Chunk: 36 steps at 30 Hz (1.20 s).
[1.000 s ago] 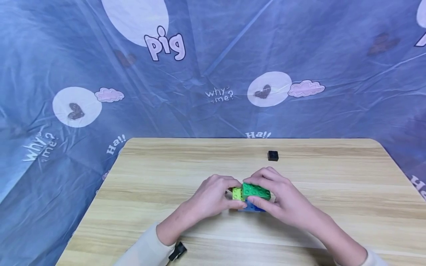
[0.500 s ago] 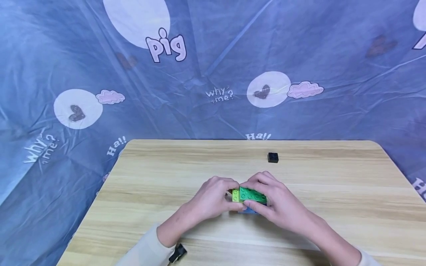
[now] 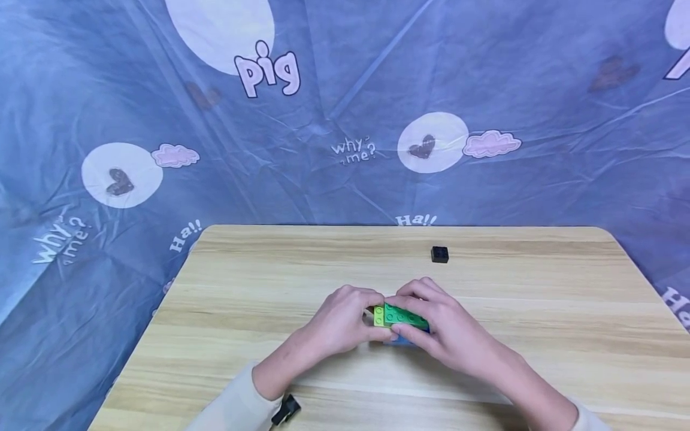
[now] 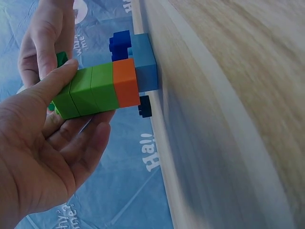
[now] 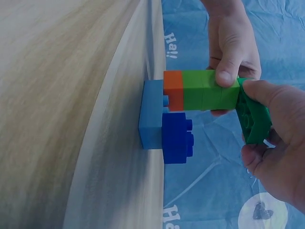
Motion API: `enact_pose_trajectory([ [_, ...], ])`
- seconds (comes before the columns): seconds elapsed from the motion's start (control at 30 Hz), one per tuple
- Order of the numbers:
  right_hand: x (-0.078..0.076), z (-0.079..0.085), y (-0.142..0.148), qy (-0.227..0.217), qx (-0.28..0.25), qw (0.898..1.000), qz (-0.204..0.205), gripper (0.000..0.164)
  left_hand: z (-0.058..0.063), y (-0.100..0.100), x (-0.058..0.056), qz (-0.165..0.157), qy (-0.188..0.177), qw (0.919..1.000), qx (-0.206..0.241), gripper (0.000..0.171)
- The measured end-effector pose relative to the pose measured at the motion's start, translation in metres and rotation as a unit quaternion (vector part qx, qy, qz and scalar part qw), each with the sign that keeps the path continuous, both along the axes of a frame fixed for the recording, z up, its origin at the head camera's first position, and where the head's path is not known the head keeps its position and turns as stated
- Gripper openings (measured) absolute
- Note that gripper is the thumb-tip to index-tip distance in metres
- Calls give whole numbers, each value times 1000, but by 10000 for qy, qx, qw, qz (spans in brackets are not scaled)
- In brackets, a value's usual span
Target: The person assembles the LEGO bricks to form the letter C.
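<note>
A light blue brick [image 5: 151, 114] lies on the table as the base of a tower. On its left end an orange brick [image 5: 173, 90] carries a column of lime green bricks [image 5: 198, 90]; a dark blue brick [image 5: 175, 138] sits on its right end. My left hand [image 3: 345, 317] pinches the lime column between thumb and fingers. My right hand [image 3: 444, 320] grips a long green brick [image 3: 401, 316], its left end at the column's top. The rest overhangs to the right, slightly tilted in the right wrist view, where its hollow underside [image 5: 249, 119] shows.
A small black brick [image 3: 439, 254] lies farther back on the wooden table [image 3: 269, 269]. A black clip-like piece [image 3: 286, 410] is by the left sleeve. Behind the table hangs a blue printed cloth [image 3: 323, 191].
My right hand has moved slightly left with the green brick, which now covers more of the lime column's top. My left hand keeps its hold, nearly still.
</note>
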State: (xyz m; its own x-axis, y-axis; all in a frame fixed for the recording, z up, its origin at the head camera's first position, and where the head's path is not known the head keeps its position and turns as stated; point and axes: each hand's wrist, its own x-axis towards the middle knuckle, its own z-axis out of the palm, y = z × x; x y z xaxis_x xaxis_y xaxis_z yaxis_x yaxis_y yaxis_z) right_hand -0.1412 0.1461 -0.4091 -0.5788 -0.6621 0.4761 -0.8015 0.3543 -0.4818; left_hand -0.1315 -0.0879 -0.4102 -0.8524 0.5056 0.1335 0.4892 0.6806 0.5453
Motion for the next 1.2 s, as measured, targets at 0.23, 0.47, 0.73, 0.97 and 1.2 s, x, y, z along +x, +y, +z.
enact_pose_trajectory([
  [0.23,0,-1,0,128,80,9998,-91,35,1,1,-1,11,-57,10000,8,35],
  [0.47,0,-3,0,81,206,9997,-73,35,-2,0,0,38,-141,9999,5,38],
  [0.73,-2,-2,-3,198,299,9993,-56,33,-4,0,2,93,21,10000,-4,37],
  [0.97,-4,-1,-4,570,287,9979,-89,32,-2,0,3,93,80,9999,47,40],
  [1.2,-2,1,2,390,432,9980,-257,38,-3,3,2,36,103,9999,20,38],
])
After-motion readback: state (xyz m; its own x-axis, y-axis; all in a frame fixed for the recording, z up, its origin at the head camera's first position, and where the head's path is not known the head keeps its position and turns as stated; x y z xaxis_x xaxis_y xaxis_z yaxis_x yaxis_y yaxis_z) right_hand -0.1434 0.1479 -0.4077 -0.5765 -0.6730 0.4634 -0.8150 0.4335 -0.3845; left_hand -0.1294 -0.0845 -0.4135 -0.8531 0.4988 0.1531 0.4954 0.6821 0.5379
